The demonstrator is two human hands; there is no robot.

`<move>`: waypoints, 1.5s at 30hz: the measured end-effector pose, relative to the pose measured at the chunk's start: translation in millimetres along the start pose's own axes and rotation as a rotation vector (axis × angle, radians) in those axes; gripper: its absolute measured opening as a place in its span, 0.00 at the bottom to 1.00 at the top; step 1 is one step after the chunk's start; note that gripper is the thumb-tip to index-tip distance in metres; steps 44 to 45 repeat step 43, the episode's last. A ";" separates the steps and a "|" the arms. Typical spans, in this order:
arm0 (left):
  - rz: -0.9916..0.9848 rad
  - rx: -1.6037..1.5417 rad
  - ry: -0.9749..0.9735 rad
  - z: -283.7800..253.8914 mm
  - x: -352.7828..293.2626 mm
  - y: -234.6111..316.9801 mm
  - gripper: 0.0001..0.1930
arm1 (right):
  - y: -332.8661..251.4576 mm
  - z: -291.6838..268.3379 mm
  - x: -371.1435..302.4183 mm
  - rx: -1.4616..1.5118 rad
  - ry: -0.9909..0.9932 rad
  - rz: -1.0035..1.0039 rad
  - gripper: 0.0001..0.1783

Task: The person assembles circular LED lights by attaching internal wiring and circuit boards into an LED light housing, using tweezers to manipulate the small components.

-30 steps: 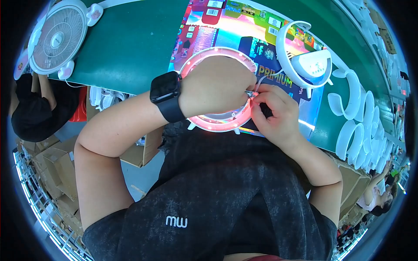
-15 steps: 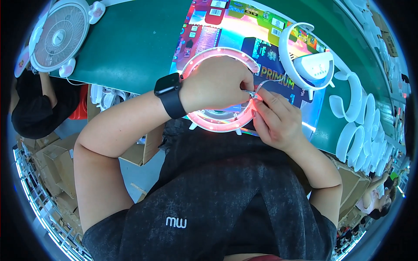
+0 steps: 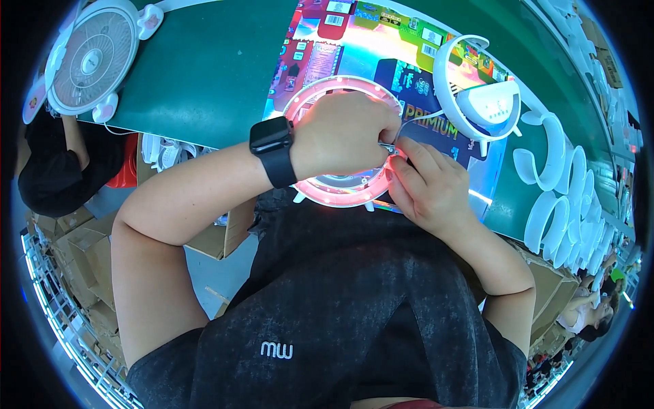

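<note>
A glowing pink ring-shaped fan frame [image 3: 334,194] lies on the green table, lit with small dots. My left hand [image 3: 340,136], with a black smartwatch [image 3: 272,151] on the wrist, rests over the ring and pinches a small metal connector at its right rim. My right hand [image 3: 426,184] grips the ring's right edge, fingertips meeting the left hand at the connector. A thin white cable [image 3: 422,121] runs from there to a white fan body [image 3: 480,95] beyond.
A finished white round fan [image 3: 92,58] sits at the far left of the green table [image 3: 197,75]. Colourful printed cartons [image 3: 371,44] lie under the work. White ring parts [image 3: 558,204] are stacked along the right. Cardboard boxes [image 3: 82,252] stand on the floor at left; another person sits there.
Both hands stay at the ring's right rim; the fingers have shifted slightly around the connector. Nothing else has moved.
</note>
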State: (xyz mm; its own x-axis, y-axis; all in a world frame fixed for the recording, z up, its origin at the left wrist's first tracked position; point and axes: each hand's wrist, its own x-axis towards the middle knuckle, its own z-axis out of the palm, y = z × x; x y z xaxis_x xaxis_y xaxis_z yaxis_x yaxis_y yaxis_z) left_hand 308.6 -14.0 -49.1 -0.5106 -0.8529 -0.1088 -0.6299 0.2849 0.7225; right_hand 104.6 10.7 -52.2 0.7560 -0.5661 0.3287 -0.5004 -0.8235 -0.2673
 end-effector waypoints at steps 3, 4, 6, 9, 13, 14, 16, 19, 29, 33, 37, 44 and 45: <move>-0.025 0.088 -0.074 -0.8 4.0 3.3 0.08 | -2.3 -11.3 1.7 0.032 -0.088 0.065 0.12; -0.022 0.065 -0.053 1.2 3.5 0.8 0.08 | 0.0 -19.1 3.0 0.026 -0.084 0.058 0.12; -0.009 0.041 -0.027 2.0 5.6 -1.9 0.07 | 10.6 -48.4 -0.7 0.181 -0.027 0.097 0.12; -0.030 0.065 0.001 -0.2 -1.8 -2.4 0.07 | 52.9 -99.1 -25.0 -0.169 0.048 0.336 0.18; -0.070 0.216 0.075 0.6 9.0 7.3 0.09 | 101.7 -119.9 -96.5 -0.559 -0.281 0.628 0.19; -0.095 0.264 0.063 0.0 12.1 8.5 0.10 | 115.3 -111.9 -111.1 -0.516 -0.341 0.746 0.18; -0.067 0.226 0.053 -4.1 18.2 4.7 0.12 | 123.5 -117.4 -115.4 -0.489 -0.397 0.851 0.17; -0.035 0.128 -0.002 -18.6 24.6 1.9 0.18 | 115.7 -129.9 -107.4 -0.165 0.043 0.953 0.12; 0.093 -1.170 0.014 -32.2 -6.0 36.4 0.31 | 0.2 -81.9 5.4 2.266 0.470 0.383 0.16; -0.024 -1.530 0.103 -32.6 -20.3 18.5 0.28 | 16.1 -73.6 10.1 2.264 0.444 0.541 0.14; -0.058 -1.608 0.112 -24.6 -34.5 11.5 0.24 | 12.8 -50.5 16.9 1.668 0.501 1.126 0.19; 0.090 -1.836 0.414 -35.1 -48.1 -10.4 0.27 | -3.2 -40.6 35.8 0.881 0.619 0.659 0.38; 0.090 -1.836 0.414 -35.1 -48.1 -10.4 0.27 | -3.2 -40.6 35.8 0.881 0.619 0.659 0.38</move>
